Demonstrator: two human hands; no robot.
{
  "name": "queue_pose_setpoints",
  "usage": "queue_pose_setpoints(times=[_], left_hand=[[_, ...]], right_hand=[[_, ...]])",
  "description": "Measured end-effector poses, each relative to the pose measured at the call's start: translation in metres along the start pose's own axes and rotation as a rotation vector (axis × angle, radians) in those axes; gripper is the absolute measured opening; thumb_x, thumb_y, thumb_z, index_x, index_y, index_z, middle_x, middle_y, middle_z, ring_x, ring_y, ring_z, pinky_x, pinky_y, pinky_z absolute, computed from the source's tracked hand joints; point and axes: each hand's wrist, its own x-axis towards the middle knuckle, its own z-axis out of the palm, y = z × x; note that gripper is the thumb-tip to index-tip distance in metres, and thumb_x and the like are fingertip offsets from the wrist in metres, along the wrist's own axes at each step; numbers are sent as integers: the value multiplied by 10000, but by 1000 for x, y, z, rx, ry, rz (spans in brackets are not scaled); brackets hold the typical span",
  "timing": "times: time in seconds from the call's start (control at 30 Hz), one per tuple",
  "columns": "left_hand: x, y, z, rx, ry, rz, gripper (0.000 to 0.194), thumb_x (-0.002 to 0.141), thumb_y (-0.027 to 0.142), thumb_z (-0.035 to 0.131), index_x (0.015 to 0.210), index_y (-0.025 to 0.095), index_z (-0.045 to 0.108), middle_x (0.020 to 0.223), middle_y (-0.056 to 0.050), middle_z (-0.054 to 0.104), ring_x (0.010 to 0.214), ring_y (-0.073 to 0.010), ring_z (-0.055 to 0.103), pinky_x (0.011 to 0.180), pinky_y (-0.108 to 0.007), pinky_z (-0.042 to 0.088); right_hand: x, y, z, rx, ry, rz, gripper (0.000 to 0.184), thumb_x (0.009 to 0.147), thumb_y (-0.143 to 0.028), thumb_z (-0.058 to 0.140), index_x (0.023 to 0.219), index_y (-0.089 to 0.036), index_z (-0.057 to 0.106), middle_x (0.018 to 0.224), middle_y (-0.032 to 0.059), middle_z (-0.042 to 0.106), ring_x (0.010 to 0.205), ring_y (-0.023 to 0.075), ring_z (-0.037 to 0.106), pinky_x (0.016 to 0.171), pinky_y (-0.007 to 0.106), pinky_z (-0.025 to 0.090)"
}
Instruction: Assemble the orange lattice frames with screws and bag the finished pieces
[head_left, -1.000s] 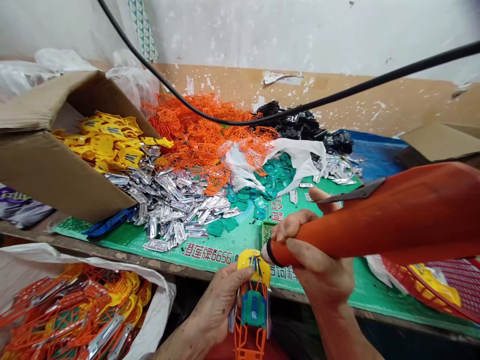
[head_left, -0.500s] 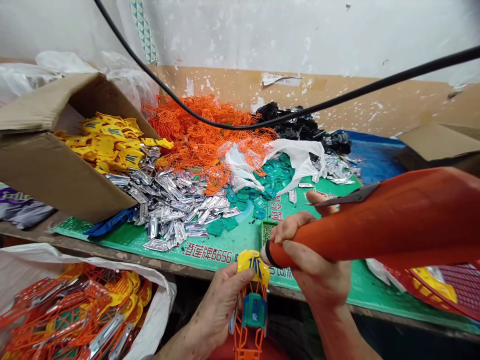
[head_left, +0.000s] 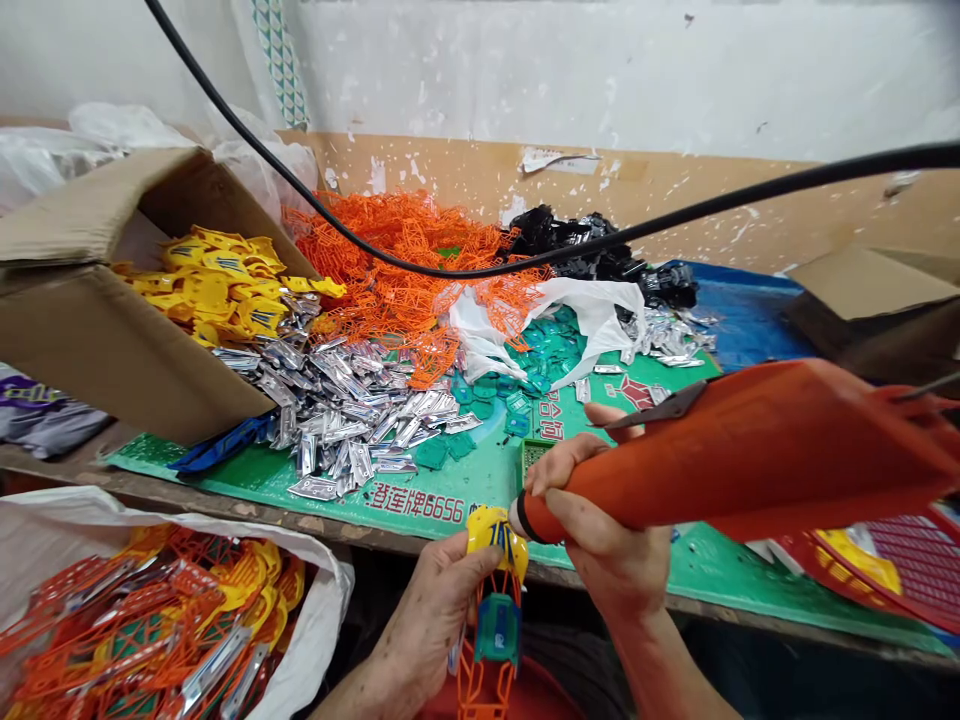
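Low at the table's front edge, my left hand [head_left: 439, 605] grips a toy vehicle frame, with the thumb across its yellow front piece [head_left: 491, 535]. Below that piece run orange bars [head_left: 486, 690] around a teal block [head_left: 498, 628]. My right hand [head_left: 600, 520] is wrapped round the front of an electric screwdriver [head_left: 720, 450] in an orange-red cover, which has a dark lever [head_left: 660, 405] on top. The screwdriver's pale nose meets the right edge of the yellow piece; the bit itself is hidden. A small green basket [head_left: 536, 452] sits just behind my right hand.
A cardboard box [head_left: 112, 340] of yellow parts [head_left: 225, 285] lies tipped at left. Silver strips [head_left: 352, 400], orange frames [head_left: 412, 240], teal parts [head_left: 551, 350] and black parts [head_left: 570, 240] are heaped behind. A white sack [head_left: 330, 600] holds assembled pieces. A black cable [head_left: 465, 272] hangs across; a red basket [head_left: 922, 560] stands right.
Both hands, with the toy frame and the screwdriver, have shifted slightly left and down. The screwdriver's rear end has dropped a little, and the hanging cable has swung lower.
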Motion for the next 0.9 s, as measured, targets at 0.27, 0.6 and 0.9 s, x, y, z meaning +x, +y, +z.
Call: queue_pose_setpoints(times=[0.27,0.6,0.9], left_hand=[[-1,14,-2,-72,-43,-20,286,684,323,779,829,88,705,661,-42,662,496,-76,536,471,-168,425],[4,26,50,1105,-139,1177,262,892,161,455,909,93,707,883,-134,759,640,-173,639,574,-276,496],[-15,5,134,1245,-482,1977,292,927,152,424,1063,60,665,1072,-101,739,557,-117,541,412,-286,393]], right_hand=[[5,-13,7,105,21,-8,522,667,-120,659,1146,-269,515,689,-58,587,584,134,566,615,339,506],[50,-45,-65,-207,526,-204,293,499,-179,825,715,-203,628,622,-42,628,513,147,561,521,312,478],[36,-61,-124,-352,619,-191,227,578,-226,787,696,-201,595,612,-50,622,458,129,523,410,273,445]])
